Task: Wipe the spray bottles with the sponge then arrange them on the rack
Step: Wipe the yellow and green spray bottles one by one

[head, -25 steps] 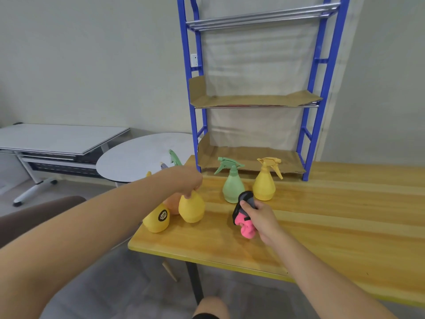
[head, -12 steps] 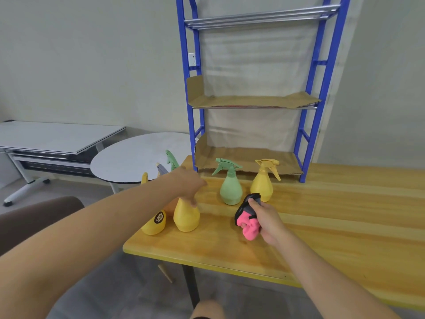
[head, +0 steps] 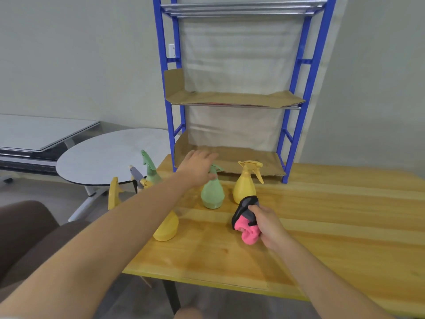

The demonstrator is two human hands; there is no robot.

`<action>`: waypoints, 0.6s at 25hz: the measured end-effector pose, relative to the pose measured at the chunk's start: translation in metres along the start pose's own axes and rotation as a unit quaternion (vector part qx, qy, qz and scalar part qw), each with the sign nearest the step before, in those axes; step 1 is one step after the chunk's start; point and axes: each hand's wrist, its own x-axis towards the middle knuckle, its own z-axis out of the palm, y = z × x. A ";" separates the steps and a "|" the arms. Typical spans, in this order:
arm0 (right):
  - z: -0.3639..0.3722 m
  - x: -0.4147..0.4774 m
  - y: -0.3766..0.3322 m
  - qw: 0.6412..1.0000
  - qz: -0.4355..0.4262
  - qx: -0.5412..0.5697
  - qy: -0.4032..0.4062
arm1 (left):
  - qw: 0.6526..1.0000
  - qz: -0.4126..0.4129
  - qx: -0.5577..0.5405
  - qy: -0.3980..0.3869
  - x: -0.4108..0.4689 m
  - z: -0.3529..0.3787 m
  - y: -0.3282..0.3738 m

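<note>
— Reach question: which of our hands was nearer the green bottle (head: 212,194)?
— Our left hand (head: 197,168), fingers spread, right over its trigger head; it stood upright near the table's (head: 333,226) back edge, before the rack (head: 171,125). Our right hand (head: 268,226) gripped the sponge (head: 246,221), nearer the front edge.

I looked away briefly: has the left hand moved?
Yes. The left hand left the near yellow bottle and went right, toward the rack, over the green bottle.
</note>
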 end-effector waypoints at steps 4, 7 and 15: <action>-0.003 0.000 0.001 0.999 0.011 0.041 -0.008 | 0.998 -0.030 -0.025 -0.043 0.011 0.004 0.003; 0.003 -0.006 -0.005 0.997 0.015 0.074 -0.008 | 0.995 -0.037 -0.050 -0.073 0.015 -0.011 0.005; 0.042 -0.021 -0.004 0.927 -0.262 -0.267 -0.029 | 0.967 -0.031 -0.230 -0.107 -0.021 -0.019 0.035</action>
